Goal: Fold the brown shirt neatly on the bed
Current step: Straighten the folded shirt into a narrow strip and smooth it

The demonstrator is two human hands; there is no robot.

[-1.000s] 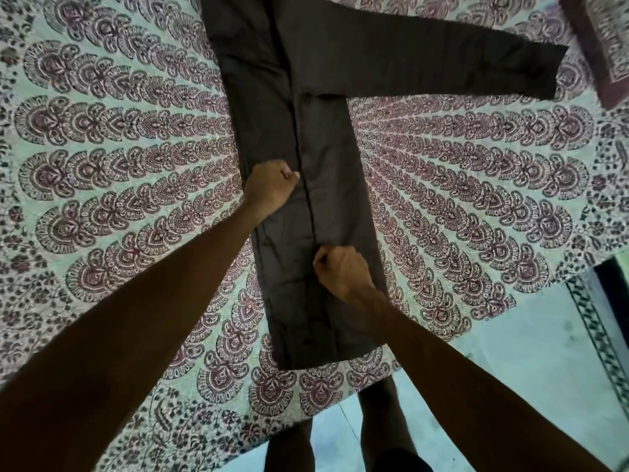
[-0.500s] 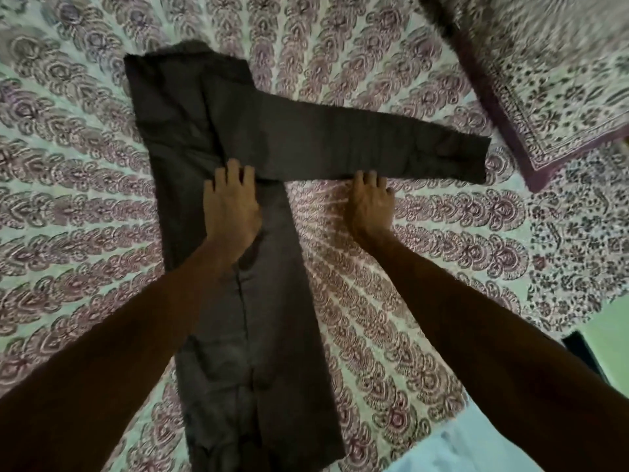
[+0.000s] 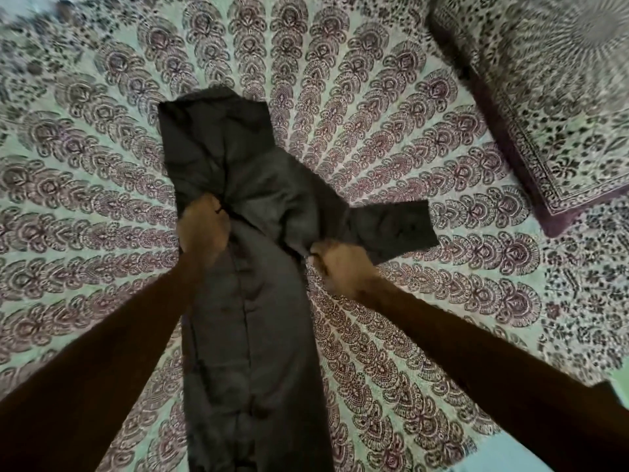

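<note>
The brown shirt (image 3: 248, 335) lies lengthwise on the patterned bedsheet (image 3: 408, 335), its body folded into a long narrow strip running toward me. Its right sleeve (image 3: 391, 226) is bunched and drawn in toward the body, with only the cuff end still sticking out to the right. My left hand (image 3: 202, 229) grips the fabric on the body near the sleeve's root. My right hand (image 3: 340, 264) grips the sleeve partway along its lower edge, just off the strip's right side. The frame is blurred by motion.
A pillow (image 3: 544, 97) in matching print with a dark maroon border lies at the upper right. The bed's near edge and pale floor (image 3: 510, 461) show at the bottom right. Printed sheet surrounds the shirt on both sides.
Both hands were lying flat by the outstretched sleeve; now they are curled on the fabric, and the sleeve has been pulled in from the right and bunched against the body.
</note>
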